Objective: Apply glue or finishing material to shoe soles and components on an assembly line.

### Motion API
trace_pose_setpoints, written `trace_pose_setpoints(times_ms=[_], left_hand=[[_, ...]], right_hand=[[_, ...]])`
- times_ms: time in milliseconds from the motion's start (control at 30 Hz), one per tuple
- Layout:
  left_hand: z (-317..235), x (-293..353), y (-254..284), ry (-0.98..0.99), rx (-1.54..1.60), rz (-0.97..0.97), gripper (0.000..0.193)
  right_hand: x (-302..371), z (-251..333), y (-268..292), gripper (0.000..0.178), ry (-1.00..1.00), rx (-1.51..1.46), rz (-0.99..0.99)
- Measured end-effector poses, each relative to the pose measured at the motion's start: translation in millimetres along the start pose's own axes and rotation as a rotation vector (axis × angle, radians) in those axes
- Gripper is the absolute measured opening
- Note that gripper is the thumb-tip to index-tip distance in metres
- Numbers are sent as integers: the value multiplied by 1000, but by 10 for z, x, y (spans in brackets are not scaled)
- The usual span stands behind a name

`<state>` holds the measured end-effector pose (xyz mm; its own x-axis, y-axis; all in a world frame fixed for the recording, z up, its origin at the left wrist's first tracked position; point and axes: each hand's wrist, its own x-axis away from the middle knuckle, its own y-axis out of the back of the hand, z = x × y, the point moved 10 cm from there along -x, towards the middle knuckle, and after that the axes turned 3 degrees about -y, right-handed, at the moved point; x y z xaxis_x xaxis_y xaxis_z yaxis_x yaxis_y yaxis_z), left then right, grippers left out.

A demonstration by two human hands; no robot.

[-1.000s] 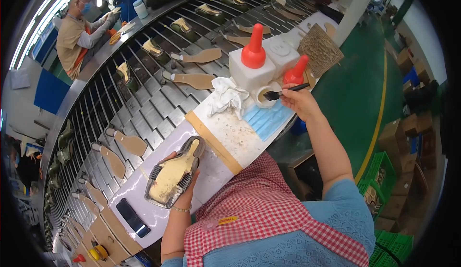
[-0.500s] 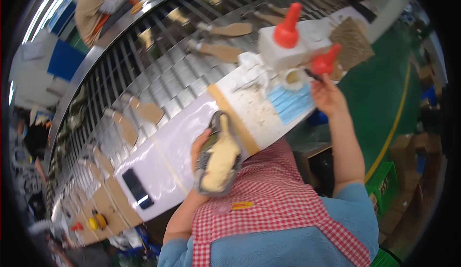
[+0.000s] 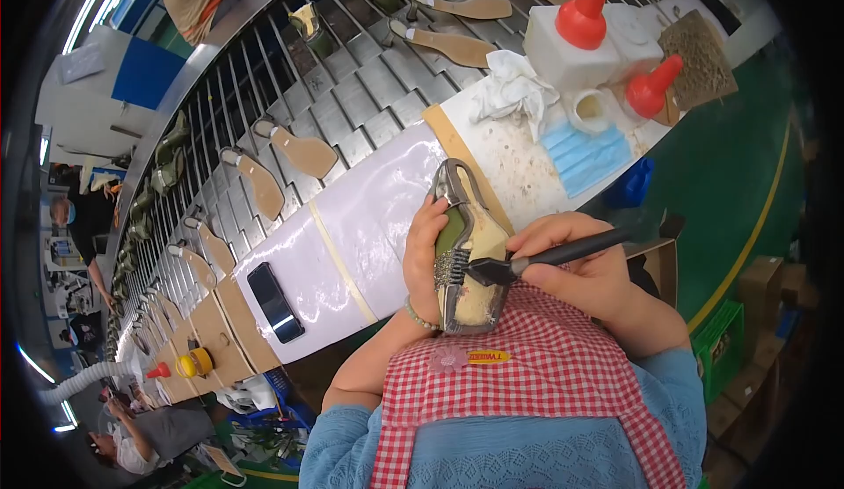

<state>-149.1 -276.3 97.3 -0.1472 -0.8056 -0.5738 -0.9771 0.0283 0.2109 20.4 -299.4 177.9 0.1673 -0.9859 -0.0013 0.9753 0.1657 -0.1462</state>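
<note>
My left hand [image 3: 422,260] is wrapped round the side of a green shoe upper [image 3: 480,304] on a last. The shoe lies sole side up, toe toward me, with a cream-coloured underside and a grey, rough edge. In my right hand [image 3: 585,269] I grip a brush [image 3: 576,247] by its black handle. Its dark flat head meets the shoe's underside near the middle. Beyond, on the bench, stands a white open-mouthed pot [image 3: 591,111] with yellowish residue at its rim.
White bottles with red nozzles [image 3: 580,14] stand by a blue face mask [image 3: 585,155] and crumpled tissue [image 3: 514,93]. A phone [image 3: 274,300] lies on the bench [image 3: 352,199]. Behind runs a slatted metal conveyor [image 3: 352,128] bearing soles [image 3: 303,153] and shoes. Other people are farther off.
My right hand has come from beside the pot to the shoe, bringing the brush onto its underside. The view has shifted, and the shoe sits a little further right in it.
</note>
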Motion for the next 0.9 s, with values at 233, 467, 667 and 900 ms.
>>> trace_pose_setpoints(times_ms=[233,467,667,900], left_hand=[[-46,-5,23,-7,-36,9,54],[-71,4,53,11,-3,-8,54],[-94,-60,87,-8,-62,38,52],[326,-113,343,235,601,61,48]], right_hand=[[18,194,-82,18,186,333,-58],[7,69,-183,17,48,175,59],[67,485,-395,21,407,518,70],[-29,171,-61,20,32,-279,-82]])
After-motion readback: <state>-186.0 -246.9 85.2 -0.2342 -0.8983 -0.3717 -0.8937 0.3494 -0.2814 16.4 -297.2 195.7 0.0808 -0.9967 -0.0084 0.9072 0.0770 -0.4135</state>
